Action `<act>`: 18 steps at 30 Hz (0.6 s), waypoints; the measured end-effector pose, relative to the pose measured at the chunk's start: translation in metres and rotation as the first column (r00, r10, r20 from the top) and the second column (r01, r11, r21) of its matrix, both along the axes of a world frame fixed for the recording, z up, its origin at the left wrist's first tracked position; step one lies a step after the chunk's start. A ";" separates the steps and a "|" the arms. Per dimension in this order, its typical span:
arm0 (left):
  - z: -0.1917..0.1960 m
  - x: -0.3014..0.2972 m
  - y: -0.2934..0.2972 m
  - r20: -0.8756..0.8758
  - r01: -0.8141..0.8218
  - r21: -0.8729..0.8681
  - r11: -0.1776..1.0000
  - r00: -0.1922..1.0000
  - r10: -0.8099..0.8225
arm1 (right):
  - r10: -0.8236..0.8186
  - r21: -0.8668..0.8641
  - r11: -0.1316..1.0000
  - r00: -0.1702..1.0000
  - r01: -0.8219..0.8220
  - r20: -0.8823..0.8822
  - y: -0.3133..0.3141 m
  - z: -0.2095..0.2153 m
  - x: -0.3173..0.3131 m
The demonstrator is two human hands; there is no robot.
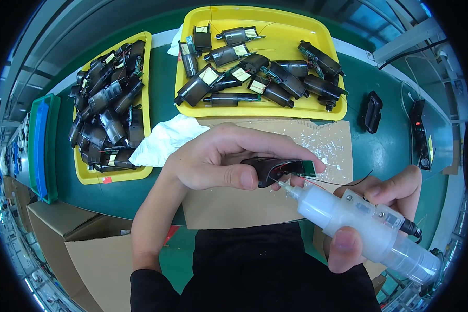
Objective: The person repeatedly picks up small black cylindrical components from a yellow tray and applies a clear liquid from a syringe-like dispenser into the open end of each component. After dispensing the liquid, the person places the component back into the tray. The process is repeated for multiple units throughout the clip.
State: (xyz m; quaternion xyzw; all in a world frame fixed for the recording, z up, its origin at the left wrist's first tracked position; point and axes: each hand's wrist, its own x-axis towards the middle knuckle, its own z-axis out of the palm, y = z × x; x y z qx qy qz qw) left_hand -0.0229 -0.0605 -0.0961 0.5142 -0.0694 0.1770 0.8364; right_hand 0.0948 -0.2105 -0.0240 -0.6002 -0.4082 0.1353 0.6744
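My left hand (229, 158) is closed round a dark, rounded plastic housing (263, 170) with a small green circuit board at its right end and thin wires trailing from it. In my right hand (385, 208) is a translucent glue syringe (343, 210), tilted, with a white clamp and a black cable connector on its barrel. The syringe's narrow tip points up and left and meets the housing's open side; whether glue is coming out is too small to tell. Beneath both hands lies a cardboard sheet (234, 208) marked with white glue spots.
A yellow tray (275, 15) at the back holds several similar dark housings with boards and wires. Another yellow tray (80, 174) at left is piled with more. White cloth (166, 138), a black part (372, 112), a green-and-blue bin (41, 151), a dispenser box (421, 135) and cardboard boxes (104, 265) surround.
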 end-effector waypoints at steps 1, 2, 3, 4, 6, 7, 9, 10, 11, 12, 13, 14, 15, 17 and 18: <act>0.001 0.001 0.000 -0.002 0.013 -0.003 1.000 1.000 -0.013 | -0.006 -0.010 1.000 1.000 0.006 0.010 -0.001 0.002 0.000; 0.002 0.002 0.000 -0.004 0.027 -0.006 1.000 1.000 -0.027 | -0.013 -0.020 1.000 1.000 0.013 0.020 -0.002 0.005 0.000; 0.003 0.004 0.000 0.004 0.039 -0.003 0.999 0.999 -0.039 | -0.020 -0.030 0.999 0.999 0.021 0.031 -0.003 0.007 0.000; 0.000 0.002 0.000 0.006 0.031 0.000 1.000 1.000 -0.031 | -0.007 -0.040 0.999 0.999 0.008 0.035 -0.002 0.006 0.000; -0.003 -0.002 0.000 0.004 0.018 0.008 1.000 1.000 -0.018 | 0.020 -0.038 0.999 1.000 -0.020 0.023 0.000 0.001 0.000; -0.002 -0.001 0.001 0.006 0.029 0.011 1.000 1.000 -0.029 | 0.020 -0.027 0.999 1.000 -0.020 0.015 -0.001 0.001 0.001; 0.000 0.000 0.002 0.013 0.043 0.018 0.999 0.999 -0.043 | 0.021 0.004 1.000 1.000 -0.021 0.019 -0.002 0.000 0.002; 0.000 0.000 0.002 0.013 0.044 0.023 0.999 0.999 -0.044 | 0.021 0.011 1.000 0.999 -0.021 0.026 -0.001 -0.002 0.004; 0.001 0.000 0.002 0.016 0.046 0.024 0.999 0.999 -0.047 | 0.022 0.013 1.000 0.999 -0.022 0.030 -0.002 -0.002 0.004; 0.001 0.000 0.002 0.019 0.049 0.025 0.998 0.999 -0.049 | 0.021 0.011 1.000 0.999 -0.022 0.034 -0.002 -0.002 0.003; 0.002 0.001 0.002 0.023 0.052 0.020 0.998 0.998 -0.052 | 0.024 0.014 1.000 0.999 -0.024 0.039 -0.002 -0.002 0.003; 0.001 0.001 0.002 0.026 0.054 0.016 0.998 0.998 -0.055 | 0.024 0.010 1.000 0.999 -0.024 0.043 -0.002 -0.003 0.004; 0.000 0.001 0.002 0.026 0.054 0.014 0.998 0.998 -0.054 | 0.027 0.008 1.000 0.999 -0.027 0.044 -0.002 -0.004 0.005; 0.001 0.001 0.002 0.031 0.052 0.009 0.999 0.998 -0.052 | 0.030 0.006 1.000 0.998 -0.031 0.050 -0.002 -0.003 0.003; 0.001 0.000 0.002 0.032 0.048 0.007 0.999 0.998 -0.048 | 0.032 0.004 0.999 0.998 -0.032 0.050 -0.002 -0.002 0.003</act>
